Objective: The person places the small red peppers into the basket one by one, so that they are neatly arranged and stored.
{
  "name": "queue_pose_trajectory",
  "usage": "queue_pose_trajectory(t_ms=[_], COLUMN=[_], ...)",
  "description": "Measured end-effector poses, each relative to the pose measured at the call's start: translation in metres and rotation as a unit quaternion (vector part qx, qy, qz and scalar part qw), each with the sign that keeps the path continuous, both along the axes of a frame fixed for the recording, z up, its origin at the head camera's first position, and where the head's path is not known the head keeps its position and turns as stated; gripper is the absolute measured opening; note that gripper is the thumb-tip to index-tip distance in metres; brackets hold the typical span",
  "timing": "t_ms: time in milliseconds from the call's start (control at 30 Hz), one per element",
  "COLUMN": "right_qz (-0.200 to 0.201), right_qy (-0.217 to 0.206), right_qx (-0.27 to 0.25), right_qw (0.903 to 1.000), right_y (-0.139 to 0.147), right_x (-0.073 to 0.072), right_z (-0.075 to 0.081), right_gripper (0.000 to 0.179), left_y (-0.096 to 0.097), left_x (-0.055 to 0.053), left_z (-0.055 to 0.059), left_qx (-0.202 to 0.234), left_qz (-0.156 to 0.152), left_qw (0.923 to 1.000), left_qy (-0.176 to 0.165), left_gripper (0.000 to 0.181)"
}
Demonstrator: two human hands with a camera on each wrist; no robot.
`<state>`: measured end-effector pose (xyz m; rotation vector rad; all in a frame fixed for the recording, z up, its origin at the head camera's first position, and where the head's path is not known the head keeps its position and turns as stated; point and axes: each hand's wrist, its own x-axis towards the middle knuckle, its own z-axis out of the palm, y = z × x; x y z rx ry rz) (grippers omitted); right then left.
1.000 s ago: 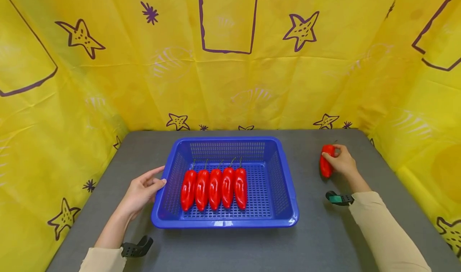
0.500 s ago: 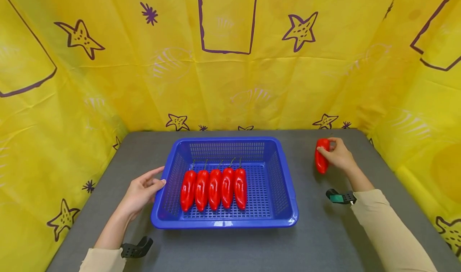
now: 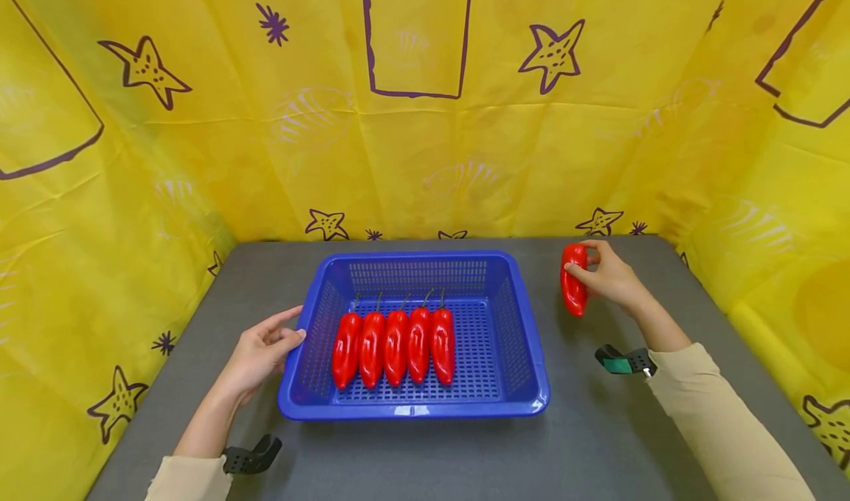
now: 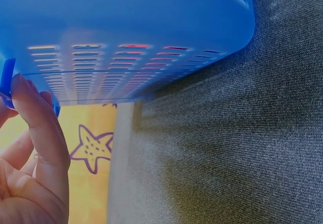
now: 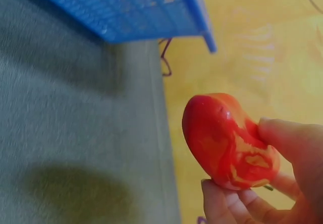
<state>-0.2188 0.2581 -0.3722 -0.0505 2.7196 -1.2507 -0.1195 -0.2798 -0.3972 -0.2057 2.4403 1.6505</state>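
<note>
My right hand (image 3: 612, 273) pinches a glossy red chili pepper (image 3: 574, 280) between thumb and fingers, to the right of the basket. The right wrist view has this chili pepper (image 5: 222, 141) held above the table, its shadow apart from it. At the left, my left hand (image 3: 263, 350) grips the rim of a blue plastic basket (image 3: 415, 412); the left wrist view shows the thumb and fingers on that rim (image 4: 7, 80). Inside the basket several red chili peppers (image 3: 395, 348) lie side by side in a row, stems pointing away, toward the left and middle.
The basket stands on a grey cloth-covered table (image 3: 425, 460). Yellow fabric (image 3: 412, 161) with starfish drawings hangs at the back and both sides. Bare mesh floor (image 3: 474, 353) shows in the basket's right part.
My right hand has lifted the chili pepper off the table and carried it left, toward the basket. The left hand and the basket stay in place.
</note>
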Motion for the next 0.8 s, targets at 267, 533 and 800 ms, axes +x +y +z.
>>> queue_pose_trajectory(t_ms=[267,533,800], right_qz=[0.027,0.05,0.075], right_qy=[0.013,0.032,0.052], right_qx=[-0.011,-0.004,0.025], right_qw=[0.9995,0.9982,0.9955], right_y=[-0.02,-0.042,-0.064], right_x=[0.003,0.009,0.013], right_z=[0.013,0.022,0.028], right_gripper=[0.073,0.067,0.066], left_y=[0.0,-0.001,0.001], left_x=[0.0,0.0,0.001], left_z=[0.0,0.0,0.001], left_qx=[0.003,-0.003,-0.002], left_qz=[0.003,0.002,0.0], left_qw=[1.0,1.0,1.0], left_qy=[0.003,0.002,0.008], left_gripper=[0.06,0.06,0.06])
